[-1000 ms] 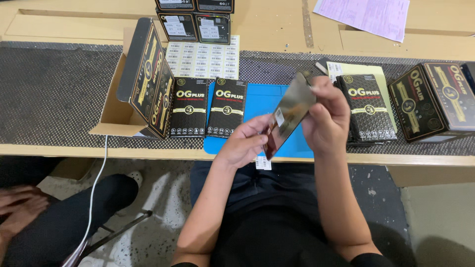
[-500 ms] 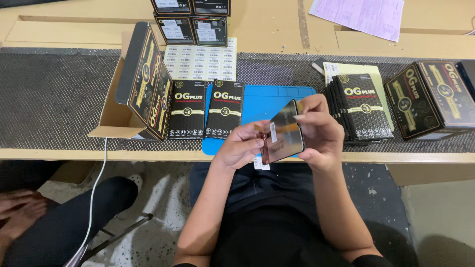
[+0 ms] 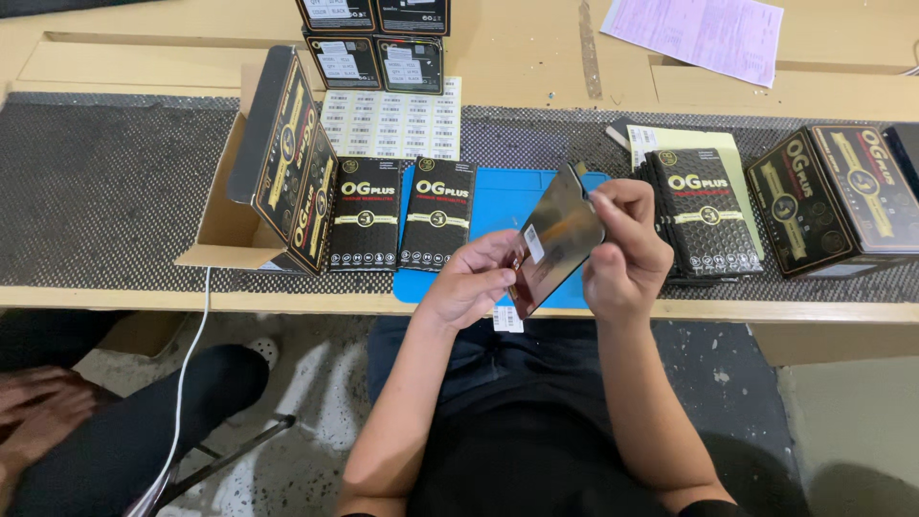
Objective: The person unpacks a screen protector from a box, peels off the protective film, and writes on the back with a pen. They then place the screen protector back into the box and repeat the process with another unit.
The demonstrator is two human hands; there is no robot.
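Single head-worn view, looking steeply down — close over the hands, workbench edge (image 3: pixel 670 311) and lap below

Dark glossy phone screen panel (image 3: pixel 555 239) — tilted, held above the bench edge.

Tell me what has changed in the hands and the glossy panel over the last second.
The dark glossy panel was first held high and tilted steeply, then lowered toward the bench edge; now it is raised a little again, still slanted. The left hand keeps its grip on the lower end, the right hand on the upper edge. The black boxes and blue mat stayed put.
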